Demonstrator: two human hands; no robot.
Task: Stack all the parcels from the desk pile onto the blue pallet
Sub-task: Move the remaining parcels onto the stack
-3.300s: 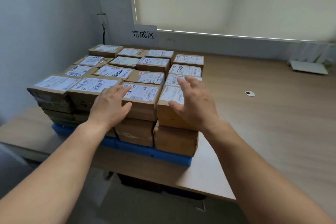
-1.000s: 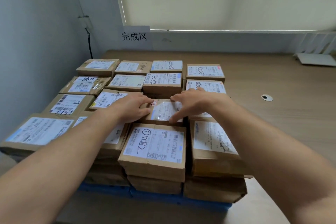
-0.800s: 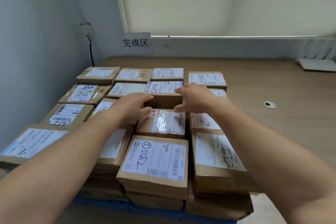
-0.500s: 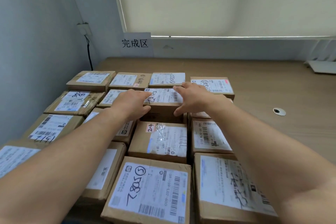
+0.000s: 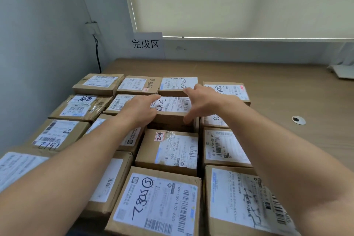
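Several brown cardboard parcels with white shipping labels stand packed in rows and fill the lower half of the view. The blue pallet under them is hidden. My two hands flank one parcel in the second row from the back. My left hand lies with straight fingers along its left top edge. My right hand is spread at its right side, fingers reaching toward the back row and thumb down on the front face. Neither hand lifts anything.
The wooden desk stretches right of the stack, with a round cable hole and a white object at the far right. A paper sign hangs on the back wall. The left wall, with a black cable, runs close beside the parcels.
Both hands have moved from the front parcels back row by row to the second row from the back. The view has leaned forward over the stack.
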